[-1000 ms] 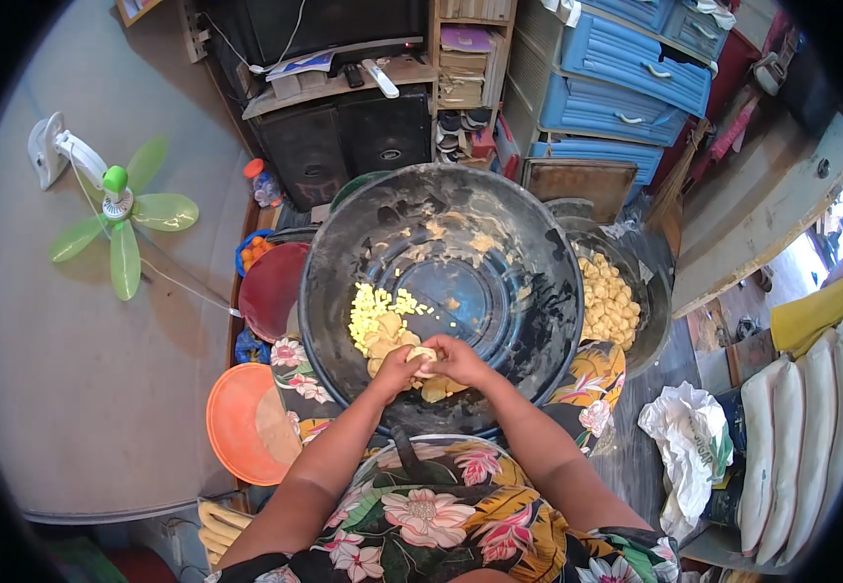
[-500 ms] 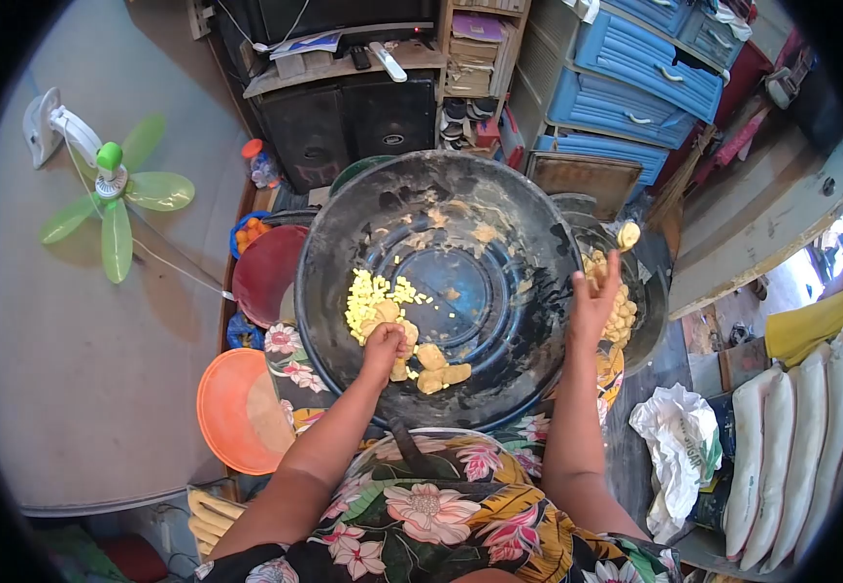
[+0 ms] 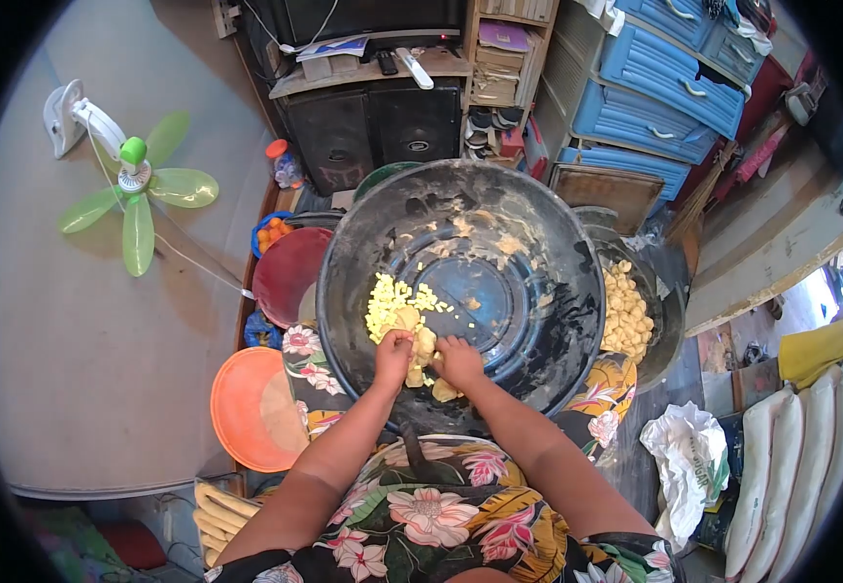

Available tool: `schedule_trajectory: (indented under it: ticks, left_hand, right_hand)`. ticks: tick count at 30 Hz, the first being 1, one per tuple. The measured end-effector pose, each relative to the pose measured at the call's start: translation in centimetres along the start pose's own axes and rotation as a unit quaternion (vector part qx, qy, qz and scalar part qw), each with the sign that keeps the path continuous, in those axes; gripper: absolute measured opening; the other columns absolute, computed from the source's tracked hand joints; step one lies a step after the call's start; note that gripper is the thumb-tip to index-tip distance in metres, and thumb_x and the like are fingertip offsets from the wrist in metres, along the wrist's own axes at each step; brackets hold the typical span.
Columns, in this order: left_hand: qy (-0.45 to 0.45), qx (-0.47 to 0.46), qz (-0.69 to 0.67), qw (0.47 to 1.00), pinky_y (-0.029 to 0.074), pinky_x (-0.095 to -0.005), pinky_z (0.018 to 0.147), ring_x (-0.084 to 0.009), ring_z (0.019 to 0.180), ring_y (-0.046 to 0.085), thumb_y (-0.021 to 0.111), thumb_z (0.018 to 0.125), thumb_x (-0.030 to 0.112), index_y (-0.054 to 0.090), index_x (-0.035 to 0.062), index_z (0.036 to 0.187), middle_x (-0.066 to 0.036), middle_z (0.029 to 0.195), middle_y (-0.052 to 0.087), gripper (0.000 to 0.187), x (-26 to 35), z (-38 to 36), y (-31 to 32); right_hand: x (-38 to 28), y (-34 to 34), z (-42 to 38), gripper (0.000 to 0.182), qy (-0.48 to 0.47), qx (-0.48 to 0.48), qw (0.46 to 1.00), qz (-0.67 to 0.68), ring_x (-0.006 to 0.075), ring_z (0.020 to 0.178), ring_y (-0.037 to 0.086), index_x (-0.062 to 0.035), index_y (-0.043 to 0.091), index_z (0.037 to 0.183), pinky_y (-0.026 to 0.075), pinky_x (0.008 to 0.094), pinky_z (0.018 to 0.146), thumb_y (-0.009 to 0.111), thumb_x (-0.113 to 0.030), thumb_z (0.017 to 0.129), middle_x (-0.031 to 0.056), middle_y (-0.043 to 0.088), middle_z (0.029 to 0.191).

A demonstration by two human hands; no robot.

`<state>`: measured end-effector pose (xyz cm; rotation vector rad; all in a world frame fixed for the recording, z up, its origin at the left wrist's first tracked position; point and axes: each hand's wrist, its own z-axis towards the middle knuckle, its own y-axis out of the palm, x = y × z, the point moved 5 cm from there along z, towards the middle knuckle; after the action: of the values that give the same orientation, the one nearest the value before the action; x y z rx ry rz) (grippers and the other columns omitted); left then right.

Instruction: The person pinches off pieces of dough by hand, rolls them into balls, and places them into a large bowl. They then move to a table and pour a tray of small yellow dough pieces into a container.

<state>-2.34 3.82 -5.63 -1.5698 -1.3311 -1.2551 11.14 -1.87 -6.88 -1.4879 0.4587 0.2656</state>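
A large black basin (image 3: 548, 262) sits in front of me, with small yellow cubes (image 3: 389, 303) heaped in its left part. Low in the basin, my left hand (image 3: 395, 359) is closed, its fingertips pinching a piece of tan dough (image 3: 424, 342). My right hand (image 3: 460, 363) is beside it, fingers curled in against the same dough; its fingertips are partly hidden. Another dough piece (image 3: 445, 391) lies below the hands, on the basin's near side. Filled dough balls (image 3: 625, 313) are piled in a dark basin (image 3: 669, 335) to the right.
Left of the black basin stand a red basin (image 3: 281, 272) and an orange basin (image 3: 247, 413). A clip fan (image 3: 135, 180) is at far left. Speakers (image 3: 373, 131) and blue drawers (image 3: 635, 117) are behind. A white plastic bag (image 3: 684, 457) and stacked white sacks (image 3: 791, 466) are at right.
My right hand has come from the right-hand basin, where a dough ball was in midair, back to the dough beside my left hand. My view has shifted slightly.
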Motion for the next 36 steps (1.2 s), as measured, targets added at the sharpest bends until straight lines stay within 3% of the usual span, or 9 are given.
schedule_trajectory:
  ticks: [4,6,8,11,20,22,24,30,36]
  left_hand:
    - [-0.027,-0.056,0.025,0.998,0.041,-0.0211,0.058,-0.0076,0.063,0.048,0.051,0.084,0.008,0.053,0.0036,0.094,-0.001,0.077,0.053,0.011,-1.3,0.4,0.3]
    - [-0.043,-0.089,0.041,0.994,0.042,-0.0215,0.059,-0.0081,0.066,0.05,0.053,0.083,0.009,0.052,0.0033,0.098,-0.001,0.08,0.054,0.016,-1.5,0.3,0.7]
    - [-0.133,-0.169,0.081,0.973,0.041,-0.0212,0.056,-0.0077,0.067,0.051,0.058,0.081,0.014,0.052,0.0034,0.105,-0.001,0.083,0.054,0.027,-2.1,-0.7,1.9]
    - [-0.1,-0.245,0.096,0.96,0.043,-0.023,0.063,-0.0092,0.077,0.052,0.063,0.08,0.021,0.048,0.0036,0.113,-0.001,0.09,0.055,0.04,0.0,-2.5,3.6]
    - [-0.099,-0.249,0.097,0.959,0.045,-0.0267,0.071,-0.0122,0.08,0.053,0.055,0.087,0.022,0.052,0.0057,0.096,-0.002,0.087,0.055,0.019,-1.8,-1.2,3.1]
    - [-0.143,-0.212,-0.151,0.955,0.047,-0.0283,0.072,-0.0126,0.081,0.055,0.052,0.089,0.018,0.051,0.0046,0.098,-0.004,0.087,0.055,0.017,-0.9,-1.4,3.2]
    - [-0.153,-0.209,-0.196,0.946,0.049,-0.0334,0.077,-0.0158,0.087,0.056,0.05,0.09,0.018,0.049,0.0054,0.099,-0.006,0.092,0.054,0.016,-0.1,-1.3,3.0]
    - [-0.173,-0.212,-0.207,0.939,0.049,-0.034,0.078,-0.0189,0.09,0.057,0.053,0.087,0.009,0.049,0.0051,0.102,-0.007,0.097,0.054,0.016,-0.2,-1.4,2.9]
    - [-0.157,-0.205,-0.289,0.922,0.049,-0.0329,0.078,-0.0192,0.087,0.058,0.055,0.084,0.003,0.048,0.0041,0.106,-0.009,0.098,0.055,0.023,0.2,-1.1,2.5]
  right_hand:
    - [2.6,0.7,0.2,0.036,0.033,-0.007,0.998,0.049,0.0275,0.083,0.058,-0.0097,0.054,0.095,0.047,0.0373,0.069,0.068,-0.031,0.069,0.0089,0.058,0.088]
    - [4.8,1.2,0.5,0.03,0.152,-0.069,0.952,0.256,0.0149,0.064,0.059,-0.005,0.054,0.091,0.046,0.0295,0.055,0.068,-0.026,0.074,0.0099,0.059,0.077]
    - [5.1,0.9,0.9,0.021,0.147,-0.055,0.94,0.301,0.0086,0.056,0.054,-0.0041,0.055,0.091,0.043,0.0236,0.049,0.065,-0.019,0.079,0.0055,0.06,0.073]
    - [1.4,-2.4,0.5,0.011,0.127,-0.087,0.762,0.629,0.0076,0.061,0.054,-0.0022,0.058,0.092,0.043,0.0207,0.054,0.057,-0.01,0.085,0.001,0.059,0.076]
    - [1.7,-4.4,0.5,0.023,0.111,-0.048,0.778,0.617,0.007,0.068,0.051,-0.0005,0.058,0.105,0.041,0.021,0.062,0.055,-0.009,0.084,-0.0014,0.055,0.076]
    - [2.3,-3.5,0.4,0.023,0.137,-0.04,0.78,0.61,0.0071,0.068,0.051,-0.0004,0.058,0.106,0.042,0.0208,0.062,0.055,-0.009,0.084,-0.001,0.055,0.076]
    - [2.5,-3.1,0.3,0.024,0.163,-0.031,0.781,0.603,0.0072,0.069,0.051,-0.0004,0.057,0.106,0.042,0.0206,0.062,0.055,-0.009,0.085,-0.0005,0.056,0.076]
    - [1.3,-3.8,0.2,0.022,0.162,-0.043,0.696,0.698,0.009,0.068,0.055,-0.0008,0.056,0.106,0.045,0.0197,0.064,0.055,-0.008,0.085,0.0003,0.056,0.079]
    - [1.0,-4.7,0.3,0.025,0.113,-0.005,0.775,0.622,0.0071,0.067,0.053,0.0002,0.056,0.108,0.043,0.0186,0.062,0.057,-0.006,0.084,0.0002,0.056,0.077]
